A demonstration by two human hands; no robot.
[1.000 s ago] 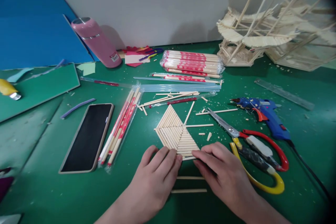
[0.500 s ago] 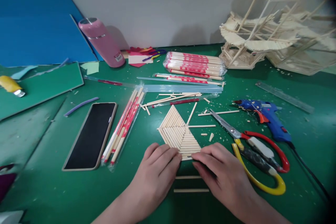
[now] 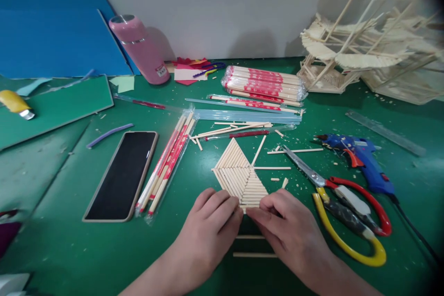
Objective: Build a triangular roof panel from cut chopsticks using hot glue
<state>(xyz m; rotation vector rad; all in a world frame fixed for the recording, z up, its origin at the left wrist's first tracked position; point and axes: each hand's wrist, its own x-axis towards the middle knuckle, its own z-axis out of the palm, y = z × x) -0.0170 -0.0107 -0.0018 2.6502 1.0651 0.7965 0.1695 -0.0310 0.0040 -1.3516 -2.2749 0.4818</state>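
Your left hand (image 3: 210,231) and right hand (image 3: 291,231), both bare and ungloved.
The backs of your hands are smooth and gently domed, with softly rounded knuckles and slender fingers that taper to blunt tips. Your wrists are uncovered and slim, widening into a bare left forearm (image 3: 159,270) and a bare right forearm (image 3: 347,270); your fingernails are too small to make out.

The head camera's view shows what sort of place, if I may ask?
Probably a craft workbench, given the blue glue gun, metal scissors with red and yellow handles, and flat panel of pale wooden sticks.
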